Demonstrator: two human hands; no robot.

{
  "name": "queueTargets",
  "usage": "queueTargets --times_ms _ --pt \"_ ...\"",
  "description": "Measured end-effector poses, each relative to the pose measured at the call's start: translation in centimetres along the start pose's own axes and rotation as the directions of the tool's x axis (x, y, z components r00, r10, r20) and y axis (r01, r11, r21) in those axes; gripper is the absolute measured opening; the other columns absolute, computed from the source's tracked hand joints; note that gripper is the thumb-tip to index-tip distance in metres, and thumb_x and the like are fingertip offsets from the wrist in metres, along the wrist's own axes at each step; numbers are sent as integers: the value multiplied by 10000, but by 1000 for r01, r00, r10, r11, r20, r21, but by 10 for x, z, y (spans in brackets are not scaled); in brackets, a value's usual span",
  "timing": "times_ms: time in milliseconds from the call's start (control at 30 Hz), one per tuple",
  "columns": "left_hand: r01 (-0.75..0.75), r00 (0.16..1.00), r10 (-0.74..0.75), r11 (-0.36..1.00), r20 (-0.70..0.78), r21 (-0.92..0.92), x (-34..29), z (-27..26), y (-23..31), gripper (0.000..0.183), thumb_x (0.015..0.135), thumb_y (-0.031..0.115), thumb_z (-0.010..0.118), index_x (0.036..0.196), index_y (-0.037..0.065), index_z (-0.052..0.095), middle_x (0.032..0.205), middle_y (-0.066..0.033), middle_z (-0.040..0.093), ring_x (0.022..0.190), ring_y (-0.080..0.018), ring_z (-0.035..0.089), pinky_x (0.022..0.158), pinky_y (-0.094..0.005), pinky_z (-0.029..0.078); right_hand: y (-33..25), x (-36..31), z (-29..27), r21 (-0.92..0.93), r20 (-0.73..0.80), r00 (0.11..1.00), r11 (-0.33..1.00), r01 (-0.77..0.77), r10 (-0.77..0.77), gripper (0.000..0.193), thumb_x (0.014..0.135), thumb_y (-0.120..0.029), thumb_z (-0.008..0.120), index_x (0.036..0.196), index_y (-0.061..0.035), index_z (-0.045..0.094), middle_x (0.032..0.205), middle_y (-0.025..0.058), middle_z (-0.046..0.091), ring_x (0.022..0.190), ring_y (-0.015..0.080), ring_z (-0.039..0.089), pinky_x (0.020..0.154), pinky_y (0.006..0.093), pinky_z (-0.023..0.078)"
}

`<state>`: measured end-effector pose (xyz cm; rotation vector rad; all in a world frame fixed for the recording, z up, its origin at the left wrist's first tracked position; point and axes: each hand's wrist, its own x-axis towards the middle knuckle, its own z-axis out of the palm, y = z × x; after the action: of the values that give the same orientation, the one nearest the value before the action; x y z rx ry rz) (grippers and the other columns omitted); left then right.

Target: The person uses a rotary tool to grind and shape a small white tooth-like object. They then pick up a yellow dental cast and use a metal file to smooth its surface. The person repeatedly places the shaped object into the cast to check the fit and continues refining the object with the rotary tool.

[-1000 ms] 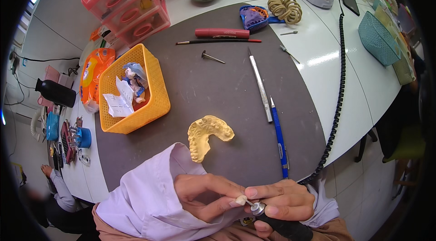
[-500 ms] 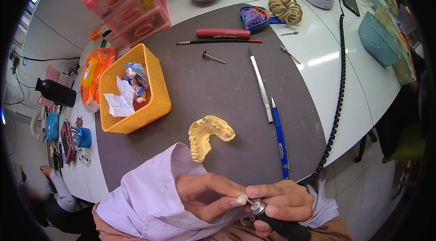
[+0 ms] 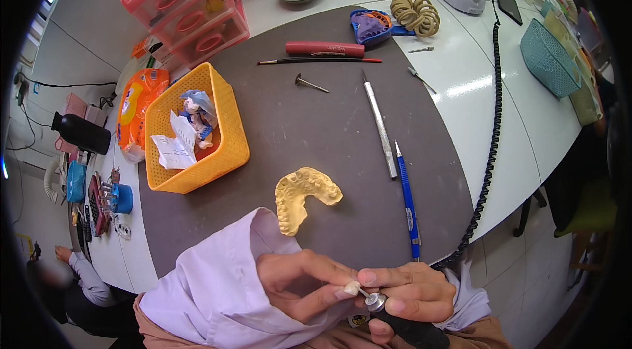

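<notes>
My left hand (image 3: 299,280) pinches a small cream tooth crown (image 3: 351,288) between thumb and fingertips, low in the picture. Wrapped in my right hand (image 3: 421,291) is a black rotary handpiece (image 3: 409,328) with a silver nose. Its thin bur meets the crown, though the exact contact is too small to make out. The fingertips of both hands come together around the crown. Beyond them a yellow dental cast (image 3: 289,192) of a partial arch lies on the grey mat (image 3: 296,125). A blue mechanical pencil (image 3: 407,204) and a silver knife (image 3: 380,128) lie right of the cast.
An orange basket (image 3: 237,145) with paper and scraps stands left. Farther back are a pink drawer unit (image 3: 227,36), a red marker (image 3: 324,49), a thin brush (image 3: 316,61), a mounted disc (image 3: 311,83) and a blue impression tray (image 3: 375,38). A coiled black cord (image 3: 495,105) runs along the right.
Almost nothing differs. The whole view has shifted very slightly; both hands keep their hold on the crown and handpiece, and the seated person at far left has moved slightly.
</notes>
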<state>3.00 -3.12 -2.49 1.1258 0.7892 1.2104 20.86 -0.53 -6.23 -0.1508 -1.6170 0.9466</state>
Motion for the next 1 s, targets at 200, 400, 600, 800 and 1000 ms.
queueTargets --times_ms 200,400,600,800,1000 --pt "-13 1000 12 1000 9 8 2 1 1 66 847 -45 587 912 -30 580 876 -181 672 837 -237 675 770 -314 552 3 -3 1 0 10 998 998 57 -57 348 775 24 676 1047 59 463 803 201 609 976 426 600 734 406 567" --pt "9 1000 -9 1000 -19 -1 -1 2 1 59 852 -38 586 909 -27 585 863 -171 674 821 -225 677 765 -305 550 2 -3 0 18 -3 1000 1000 8 -8 344 776 30 671 1045 48 459 804 194 606 974 411 607 717 398 575" --pt "15 1000 -14 1000 -28 13 0 2 2 55 853 -35 586 907 -23 586 867 -173 675 825 -225 677 765 -303 548 -2 0 2 -7 -18 999 1000 -30 30 335 767 32 679 1027 40 467 811 192 609 971 401 613 704 391 579" --pt "0 1000 0 999 6 36 0 0 2 61 850 -40 585 909 -23 584 872 -178 674 831 -235 677 767 -307 549 3 -2 0 25 7 999 999 40 -40 339 763 31 685 1024 45 469 814 190 611 969 404 612 701 391 580" --pt "4 1000 -4 1000 -8 10 0 2 1 59 852 -40 582 910 -30 581 872 -180 673 826 -236 677 766 -312 553 1 -1 -1 16 8 1000 1000 -8 8 353 762 25 690 1028 39 458 818 182 609 964 402 615 689 394 584"
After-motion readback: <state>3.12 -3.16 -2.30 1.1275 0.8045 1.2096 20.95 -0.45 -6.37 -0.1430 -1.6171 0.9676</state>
